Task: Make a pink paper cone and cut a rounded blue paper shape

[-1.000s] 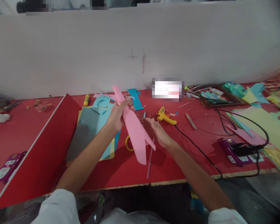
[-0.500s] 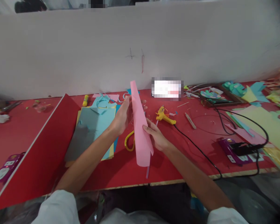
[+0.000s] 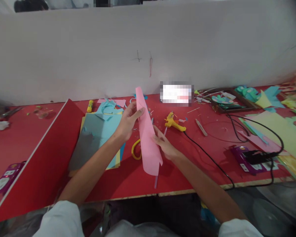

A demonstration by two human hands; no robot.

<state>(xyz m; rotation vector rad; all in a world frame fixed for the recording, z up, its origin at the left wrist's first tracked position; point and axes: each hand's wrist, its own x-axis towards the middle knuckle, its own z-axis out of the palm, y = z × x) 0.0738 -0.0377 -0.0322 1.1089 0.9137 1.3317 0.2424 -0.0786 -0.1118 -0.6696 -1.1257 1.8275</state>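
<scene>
A sheet of pink paper (image 3: 149, 144), curled into a loose roll, is held up over the red table between both my hands. My left hand (image 3: 128, 120) grips its upper left side, thumb across the front and the other fingers behind. Lower on the right edge, my right hand (image 3: 165, 144) pinches the paper with its thumb in front; its other fingers are partly hidden. Behind the paper, a yellow scissors handle (image 3: 136, 152) shows, the rest mostly covered. A clear glue stick (image 3: 156, 181) pokes out below the paper's bottom edge.
A yellow glue gun (image 3: 174, 123) lies right of my hands, its black cord running to a purple power strip (image 3: 246, 161). A cutter (image 3: 201, 127) lies beyond. Coloured sheets (image 3: 96, 135) are stacked left, near an upright red board (image 3: 46, 154). A white partition (image 3: 93, 59) stands behind.
My left thumb has come over onto the front of the pink paper, where the hand was flatter along its side. The paper's top has shifted slightly left.
</scene>
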